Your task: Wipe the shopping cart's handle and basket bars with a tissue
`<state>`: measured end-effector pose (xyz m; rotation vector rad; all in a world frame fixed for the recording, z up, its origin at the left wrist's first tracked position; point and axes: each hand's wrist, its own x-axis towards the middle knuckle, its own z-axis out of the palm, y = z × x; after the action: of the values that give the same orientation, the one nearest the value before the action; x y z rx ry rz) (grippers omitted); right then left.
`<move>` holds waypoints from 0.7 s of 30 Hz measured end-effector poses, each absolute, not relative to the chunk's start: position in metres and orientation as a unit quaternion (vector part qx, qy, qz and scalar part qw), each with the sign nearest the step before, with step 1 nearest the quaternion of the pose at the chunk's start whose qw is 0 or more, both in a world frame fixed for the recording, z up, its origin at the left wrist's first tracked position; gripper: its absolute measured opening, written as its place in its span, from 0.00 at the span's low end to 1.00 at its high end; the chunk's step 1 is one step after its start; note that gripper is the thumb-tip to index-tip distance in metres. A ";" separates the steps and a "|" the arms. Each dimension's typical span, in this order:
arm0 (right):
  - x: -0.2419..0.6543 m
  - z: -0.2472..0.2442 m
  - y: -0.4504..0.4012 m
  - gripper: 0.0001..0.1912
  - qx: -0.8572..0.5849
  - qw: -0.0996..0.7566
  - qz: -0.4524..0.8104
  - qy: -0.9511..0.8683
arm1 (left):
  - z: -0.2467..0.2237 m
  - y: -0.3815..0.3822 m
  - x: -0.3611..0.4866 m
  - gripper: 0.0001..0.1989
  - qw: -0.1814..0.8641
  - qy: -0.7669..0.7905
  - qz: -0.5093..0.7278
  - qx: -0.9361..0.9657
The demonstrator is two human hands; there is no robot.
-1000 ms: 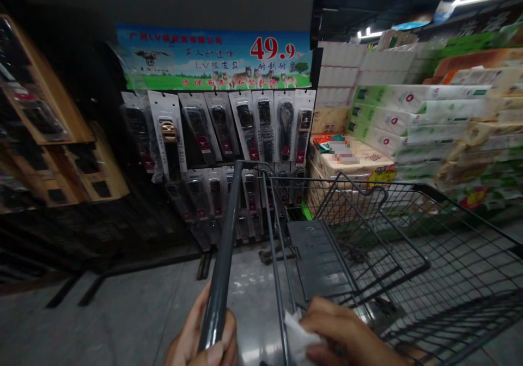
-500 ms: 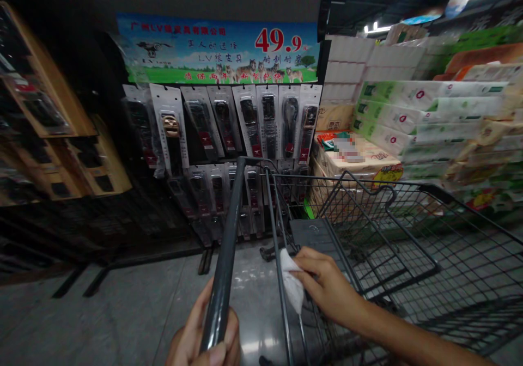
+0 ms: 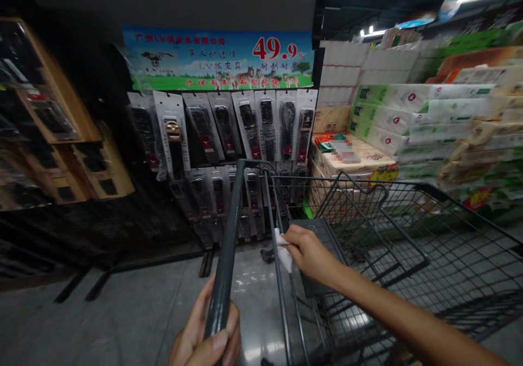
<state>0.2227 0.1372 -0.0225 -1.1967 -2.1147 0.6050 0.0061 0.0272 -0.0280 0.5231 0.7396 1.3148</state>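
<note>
A grey metal shopping cart [image 3: 408, 235] fills the lower right, its wire basket stretching away to the right. My left hand [image 3: 208, 322] is wrapped round the cart's thick handle bar [image 3: 226, 257] near its lower end. Farther along, my right hand [image 3: 306, 249] pinches a white cloth or tissue [image 3: 285, 257], which is folded over a thin rail [image 3: 279, 279] at the basket's edge. The cloth touches the rail; its far side is hidden. A grey plastic seat panel [image 3: 322, 241] lies beyond my right hand.
Packaged belts [image 3: 249, 121] hang on a rack ahead, below a blue price sign [image 3: 220, 61]. Wooden display boxes [image 3: 102, 164] are at the left. Stacked tissue packs [image 3: 408, 115] stand at the right behind the cart. Rack feet [image 3: 73, 284] rest on the grey floor [image 3: 143, 311].
My right hand has slid the white cloth up along the rail, away from me. My left hand keeps its hold on the handle bar. The view has shifted slightly.
</note>
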 end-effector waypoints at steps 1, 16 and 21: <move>0.224 -0.023 0.132 0.13 -0.445 0.315 0.239 -0.804 | -0.029 0.028 0.006 0.41 0.700 0.327 0.590 0.234; 0.234 -0.004 0.067 0.13 -0.424 0.263 0.332 -0.801 | -0.022 0.030 0.008 0.42 0.692 0.325 0.586 0.268; 0.252 0.014 0.043 0.11 -0.421 0.234 0.367 -0.796 | -0.019 0.030 0.008 0.42 0.691 0.324 0.589 0.265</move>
<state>0.2519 0.0427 0.0139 -1.1545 -2.1844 1.0074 0.0082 0.0303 -0.0195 0.5930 0.7247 1.3168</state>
